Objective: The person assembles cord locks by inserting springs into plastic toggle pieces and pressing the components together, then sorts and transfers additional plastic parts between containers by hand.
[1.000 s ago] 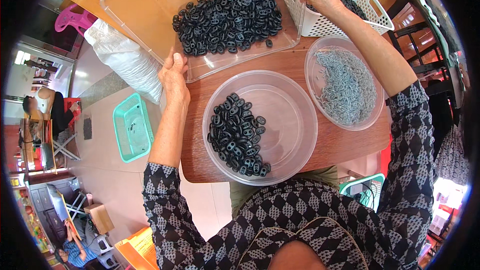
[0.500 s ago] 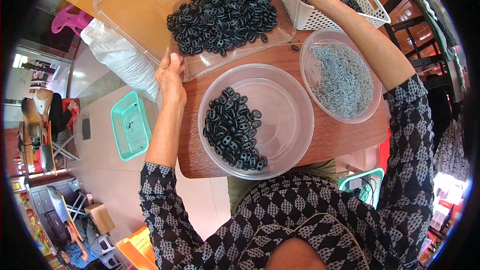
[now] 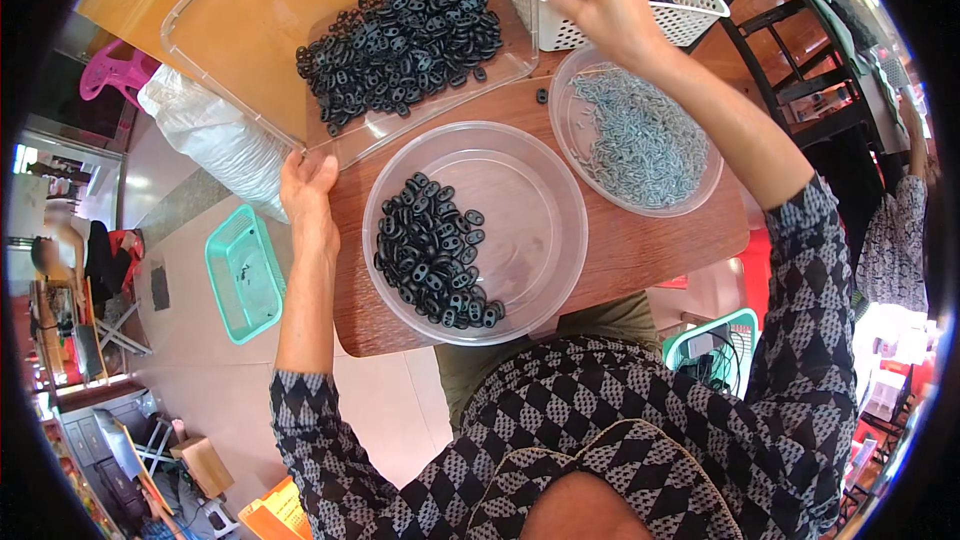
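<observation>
My left hand (image 3: 310,190) is at the near left corner of a clear rectangular plastic bin (image 3: 375,135), its fingers and thumb closed on the edge. A large heap of black oval pieces with two holes (image 3: 400,40) lies in the bin. My right hand (image 3: 608,15) is in the air in front of a white perforated basket (image 3: 690,30), just right of the bin. Its fingers are curled and blurred, so whether they hold anything is unclear. Nearer me, a round clear tub (image 3: 535,280) has similar black pieces (image 3: 425,250) gathered on its left side.
An oval clear tray (image 3: 695,195) of small grey-blue screw-like pieces stands right on the brown table (image 3: 650,240). One loose black piece (image 3: 542,96) lies beside it. A green basket (image 3: 240,275) and white sack (image 3: 215,145) are on the floor at left. Other people sit farther off.
My right hand has come down and nearer from the bin's right wall. My left hand has slid slightly nearer me at the bin's corner. The whole view has shifted a little.
</observation>
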### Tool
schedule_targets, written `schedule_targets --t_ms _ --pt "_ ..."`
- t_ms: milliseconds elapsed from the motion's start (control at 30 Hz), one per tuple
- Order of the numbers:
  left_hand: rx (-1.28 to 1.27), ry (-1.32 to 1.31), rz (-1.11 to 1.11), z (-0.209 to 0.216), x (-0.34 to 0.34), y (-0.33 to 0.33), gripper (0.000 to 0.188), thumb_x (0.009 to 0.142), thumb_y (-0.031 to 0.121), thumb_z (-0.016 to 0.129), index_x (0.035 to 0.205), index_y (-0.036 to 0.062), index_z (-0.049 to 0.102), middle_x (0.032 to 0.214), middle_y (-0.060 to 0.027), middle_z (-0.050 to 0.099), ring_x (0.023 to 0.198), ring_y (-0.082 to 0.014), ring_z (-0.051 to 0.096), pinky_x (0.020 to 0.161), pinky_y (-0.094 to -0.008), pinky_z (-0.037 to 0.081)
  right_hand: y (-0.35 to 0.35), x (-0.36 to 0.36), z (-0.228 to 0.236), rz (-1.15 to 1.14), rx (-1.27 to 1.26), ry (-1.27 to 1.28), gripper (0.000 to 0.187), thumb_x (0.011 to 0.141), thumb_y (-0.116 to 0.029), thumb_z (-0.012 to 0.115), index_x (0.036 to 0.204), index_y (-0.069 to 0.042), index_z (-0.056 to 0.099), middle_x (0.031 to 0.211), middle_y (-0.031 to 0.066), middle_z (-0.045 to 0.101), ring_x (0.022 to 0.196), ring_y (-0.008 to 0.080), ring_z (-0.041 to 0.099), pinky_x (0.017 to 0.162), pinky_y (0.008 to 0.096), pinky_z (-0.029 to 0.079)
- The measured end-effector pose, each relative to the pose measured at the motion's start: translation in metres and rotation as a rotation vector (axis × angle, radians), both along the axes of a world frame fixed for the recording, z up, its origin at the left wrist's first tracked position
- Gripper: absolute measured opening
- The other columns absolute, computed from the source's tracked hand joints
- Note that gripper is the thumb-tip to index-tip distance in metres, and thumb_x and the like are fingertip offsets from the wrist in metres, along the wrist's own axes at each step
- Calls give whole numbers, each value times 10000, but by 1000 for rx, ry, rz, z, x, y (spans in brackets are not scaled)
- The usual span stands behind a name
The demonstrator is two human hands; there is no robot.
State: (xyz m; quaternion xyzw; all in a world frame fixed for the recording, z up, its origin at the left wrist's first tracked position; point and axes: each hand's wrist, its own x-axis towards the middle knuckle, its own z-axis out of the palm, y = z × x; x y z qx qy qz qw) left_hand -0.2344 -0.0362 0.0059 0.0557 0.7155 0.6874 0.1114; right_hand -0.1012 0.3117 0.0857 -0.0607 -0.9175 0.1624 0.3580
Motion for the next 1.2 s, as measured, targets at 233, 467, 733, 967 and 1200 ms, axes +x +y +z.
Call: schedule_targets --t_ms 233,467,733,967,1200 --pt "-42 31 6 1 14 -21 702 805 57 667 1375 -61 273 1306 -230 460 1190 -273 468 1021 -366 360 -49 3 -44 112 437 -424 124 703 -152 642 738 -34 652 720 122 642 846 285 582 752 384 455" --pt "-117 6 66 6 41 -30 605 813 71 659 1328 -54 368 1226 -214 528 1127 -254 511 984 -353 386 -65 -14 -64 111 650 -806 109 708 -152 602 765 -100 679 752 95 649 891 273 575 773 422 384" --pt "-180 197 -8 4 88 -46 445 847 104 634 1235 -53 483 1120 -193 589 991 -210 571 866 -309 461 -62 -22 -68 146 524 -819 109 696 -82 596 771 -46 666 821 125 659 958 306 572 787 451 389" --pt "-292 215 -46 4 119 -54 317 851 73 616 1139 -40 550 856 -83 639 743 -121 581 685 -267 492 -64 -24 -68 210 511 -808 177 714 -92 603 868 -51 681 885 146 675 884 313 636 734 464 410" --pt "-254 205 -45 10 129 -45 278 819 -28 567 1096 -38 557 761 -72 620 552 -98 549 507 -234 458 -66 -12 -55 262 104 -315 159 676 -9 610 827 37 598 808 185 645 774 318 633 683 399 477"
